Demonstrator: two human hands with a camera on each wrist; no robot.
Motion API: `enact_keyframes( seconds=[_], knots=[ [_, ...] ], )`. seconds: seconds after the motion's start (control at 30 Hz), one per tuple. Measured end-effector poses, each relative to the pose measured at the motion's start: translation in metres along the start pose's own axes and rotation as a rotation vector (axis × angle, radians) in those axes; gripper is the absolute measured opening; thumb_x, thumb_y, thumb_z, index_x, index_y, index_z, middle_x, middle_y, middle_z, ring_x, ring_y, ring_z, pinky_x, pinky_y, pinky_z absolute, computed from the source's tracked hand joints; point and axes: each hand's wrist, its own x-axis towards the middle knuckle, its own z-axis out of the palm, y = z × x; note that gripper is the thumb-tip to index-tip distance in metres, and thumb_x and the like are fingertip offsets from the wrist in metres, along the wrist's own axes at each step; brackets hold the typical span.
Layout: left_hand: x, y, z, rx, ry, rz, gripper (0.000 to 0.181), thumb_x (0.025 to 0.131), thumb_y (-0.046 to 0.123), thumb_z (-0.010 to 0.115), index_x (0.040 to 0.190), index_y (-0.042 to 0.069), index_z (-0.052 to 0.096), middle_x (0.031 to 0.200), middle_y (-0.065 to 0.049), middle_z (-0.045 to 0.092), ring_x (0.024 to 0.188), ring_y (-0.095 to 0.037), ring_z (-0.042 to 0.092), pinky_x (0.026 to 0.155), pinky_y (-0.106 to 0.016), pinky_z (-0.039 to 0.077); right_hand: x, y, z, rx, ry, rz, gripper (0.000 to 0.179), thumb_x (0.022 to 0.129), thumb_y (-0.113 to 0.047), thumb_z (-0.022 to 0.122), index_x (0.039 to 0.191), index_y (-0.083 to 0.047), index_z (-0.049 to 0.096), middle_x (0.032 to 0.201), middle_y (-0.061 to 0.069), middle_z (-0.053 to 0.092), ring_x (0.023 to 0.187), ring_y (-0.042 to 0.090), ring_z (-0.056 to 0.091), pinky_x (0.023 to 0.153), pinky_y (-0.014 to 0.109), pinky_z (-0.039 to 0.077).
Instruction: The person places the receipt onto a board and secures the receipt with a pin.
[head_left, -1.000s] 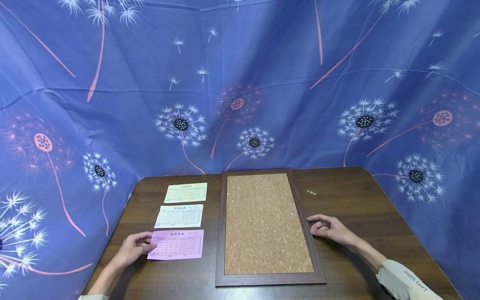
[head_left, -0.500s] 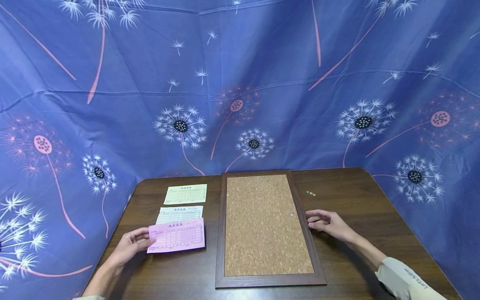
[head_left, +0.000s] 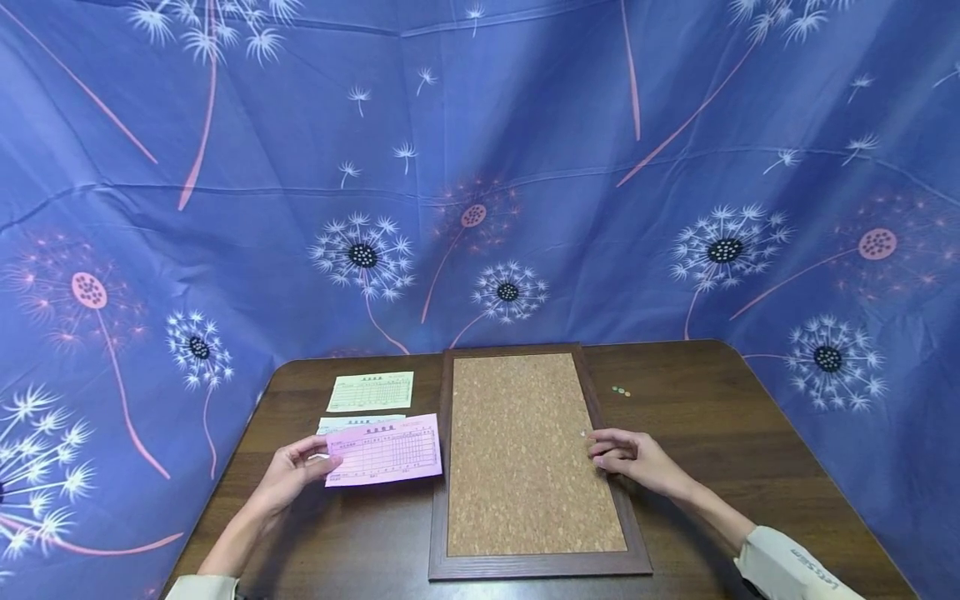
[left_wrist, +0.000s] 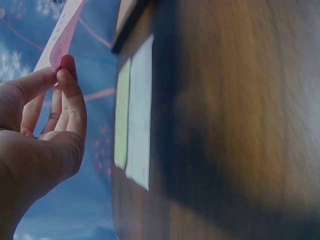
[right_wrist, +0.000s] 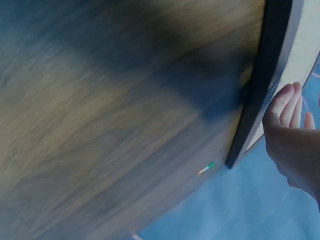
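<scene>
My left hand pinches the left edge of a pink printed form slip between thumb and fingers. In the left wrist view the slip bends upward from the fingertips, above the table. Its right end reaches the left frame of a cork board in the head view. My right hand hovers over the board's right frame with loosely bent fingers and nothing visible in them. Close to its fingertips is a small shiny spot on the cork.
A pale green form slip lies at the back left of the wooden table. In front of it is a white slip, partly covered by the pink one. Several small coloured discs lie right of the board. A blue dandelion-patterned cloth hangs behind.
My left hand has lifted the pink slip off the table and carried it right, toward the board. My right hand has moved left, from beside the frame to over the board's edge.
</scene>
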Motion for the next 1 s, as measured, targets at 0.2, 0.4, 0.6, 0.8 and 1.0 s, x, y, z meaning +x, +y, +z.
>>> enact_keyframes(
  seconds=[0.2, 0.4, 0.6, 0.8, 1.0],
  knots=[
    [0.009, 0.016, 0.030, -0.010, -0.017, -0.032, 0.039, 0.090, 0.002, 0.072, 0.126, -0.010, 0.061, 0.092, 0.008, 0.073, 0.083, -0.006, 0.069, 0.077, -0.023, 0.057, 0.005, -0.010, 0.015, 0.071, -0.088, -0.008, 0.053, 0.101, -0.001, 0.058, 0.140, 0.028, 0.035, 0.126, 0.049, 0.054, 0.108, 0.011, 0.073, 0.088, 0.037, 0.061],
    [0.023, 0.026, 0.059, -0.029, -0.067, -0.026, 0.042, 0.089, 0.000, 0.072, 0.128, -0.012, 0.059, 0.094, 0.005, 0.070, 0.082, -0.007, 0.068, 0.076, -0.023, 0.056, 0.017, -0.018, 0.036, 0.124, -0.148, 0.054, 0.067, 0.101, -0.008, 0.062, 0.150, 0.021, 0.026, 0.138, 0.047, 0.048, 0.118, 0.023, 0.070, 0.094, 0.024, 0.058],
    [0.032, 0.026, 0.085, -0.059, -0.111, -0.040, 0.045, 0.089, 0.000, 0.072, 0.130, -0.012, 0.059, 0.094, 0.005, 0.071, 0.081, -0.006, 0.069, 0.076, -0.022, 0.057, 0.028, -0.028, 0.064, 0.170, -0.184, 0.110, 0.079, 0.099, -0.013, 0.066, 0.157, 0.012, 0.018, 0.145, 0.040, 0.047, 0.126, 0.049, 0.059, 0.097, 0.023, 0.055],
    [0.033, 0.023, 0.102, -0.092, -0.156, -0.040, 0.049, 0.089, 0.000, 0.071, 0.134, -0.013, 0.055, 0.097, 0.003, 0.068, 0.081, -0.003, 0.069, 0.078, -0.021, 0.056, 0.030, -0.039, 0.083, 0.259, -0.118, 0.156, 0.078, 0.102, -0.015, 0.062, 0.160, 0.007, 0.014, 0.142, 0.037, 0.052, 0.120, 0.041, 0.066, 0.101, 0.044, 0.056],
    [0.033, 0.021, 0.110, -0.100, -0.174, -0.032, 0.051, 0.090, 0.000, 0.071, 0.135, -0.014, 0.053, 0.097, 0.002, 0.066, 0.082, -0.003, 0.068, 0.080, -0.021, 0.056, 0.032, -0.042, 0.089, 0.362, -0.018, 0.225, 0.074, 0.102, -0.014, 0.062, 0.159, 0.007, 0.020, 0.132, 0.029, 0.062, 0.109, 0.028, 0.071, 0.097, 0.042, 0.058]
  ],
)
